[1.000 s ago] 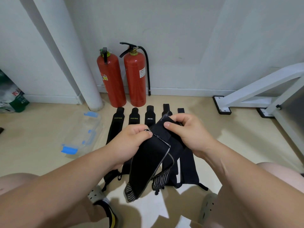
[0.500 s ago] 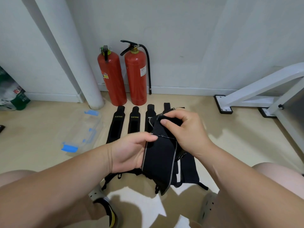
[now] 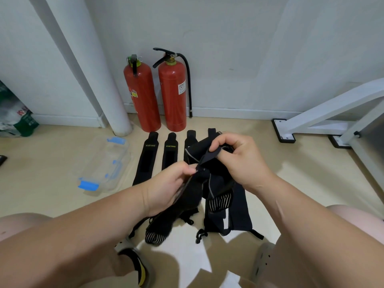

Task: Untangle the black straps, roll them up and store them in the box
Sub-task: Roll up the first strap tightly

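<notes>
Step in hand: untangling. Tangled black strap (image 3: 216, 173) pinched between left fingers (image 3: 188, 169) and right fingers (image 3: 218, 143), above the floor. Next, probably: work loop free, roll tightly, store in box (image 3: 93, 177), well left of fingers.

Black straps (image 3: 218, 177), centre: soft matt cloth, grey piping along the edges, white ribbed print on the ends.
Flat straps (image 3: 147, 161), 12 o'clock: matt black cloth, fuzzy middle panel, yellow printed lettering.
Box (image 3: 104, 163), 9 o'clock: clear, smooth plastic with blue plastic clips.
Fire extinguishers (image 3: 143, 96), 12 o'clock: glossy red painted metal.
Floor (image 3: 41, 183): smooth beige surface with a low sheen.
</notes>
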